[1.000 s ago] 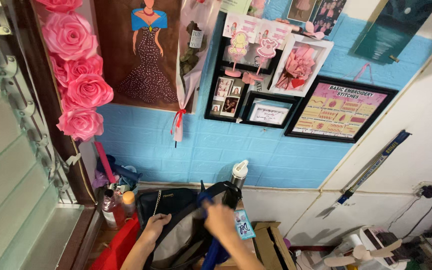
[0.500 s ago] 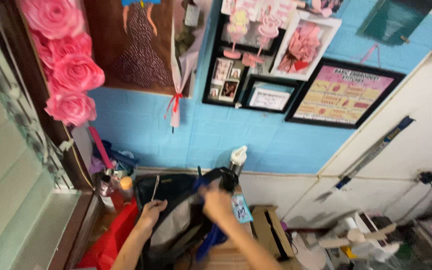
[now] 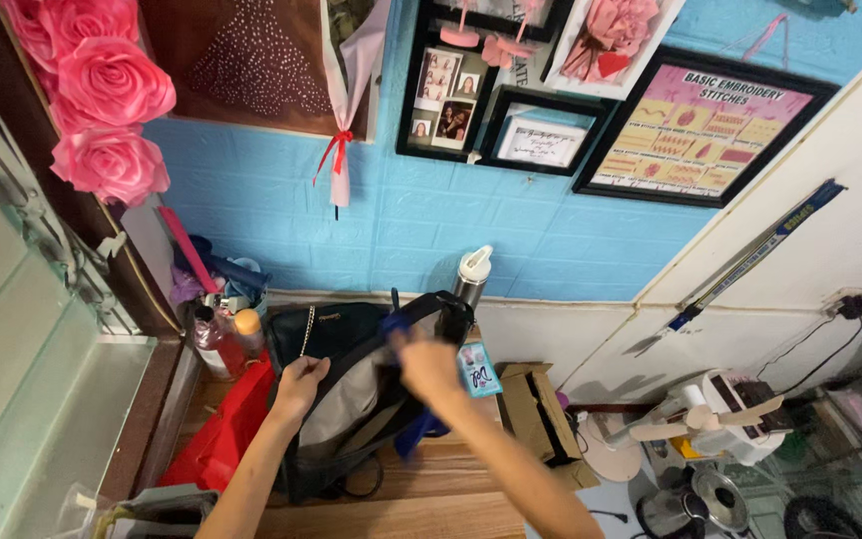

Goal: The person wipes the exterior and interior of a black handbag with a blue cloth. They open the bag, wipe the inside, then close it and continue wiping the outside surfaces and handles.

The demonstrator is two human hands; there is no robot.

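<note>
Black bag point(image 3: 346, 419), upright on the wooden desk point(image 3: 421, 504), long axis running away from the person: left hand point(image 3: 301, 384) fingers clamped on its near-left rim, right hand point(image 3: 429, 367) closed around the blue strap point(image 3: 413, 434) at its right edge, nearer the bottle point(image 3: 471, 277).

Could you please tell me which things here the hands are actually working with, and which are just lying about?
In hand:
- black bag, left hand on its edge
- blue cloth under the right hand

Lying about:
- flask
- red bag
- bottles
- cardboard box
- small fan
</note>
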